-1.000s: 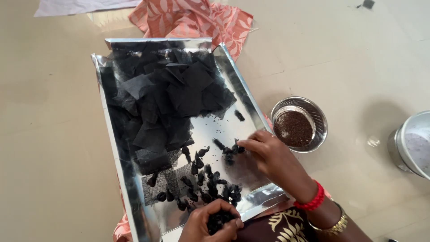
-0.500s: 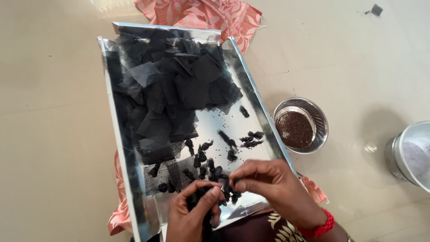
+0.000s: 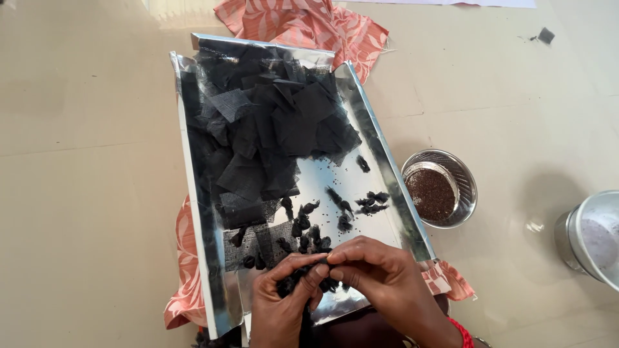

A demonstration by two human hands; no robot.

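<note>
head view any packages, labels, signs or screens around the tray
None in view: only unmarked things, a silver tray of black net pieces, a steel bowl of dark grains to its right, and a steel pot at the right edge.

One shiny silver tray (image 3: pixel 206 212). One small round steel bowl of brown seeds (image 3: pixel 440 189) on the right. One big steel pot (image 3: pixel 590 235) far right. Two bare hands (image 3: pixel 335 290). One orange patterned cloth (image 3: pixel 309 26).

No packages, labels, signs or screens show anywhere in the scene, neither near the person nor far across the floor.
</note>
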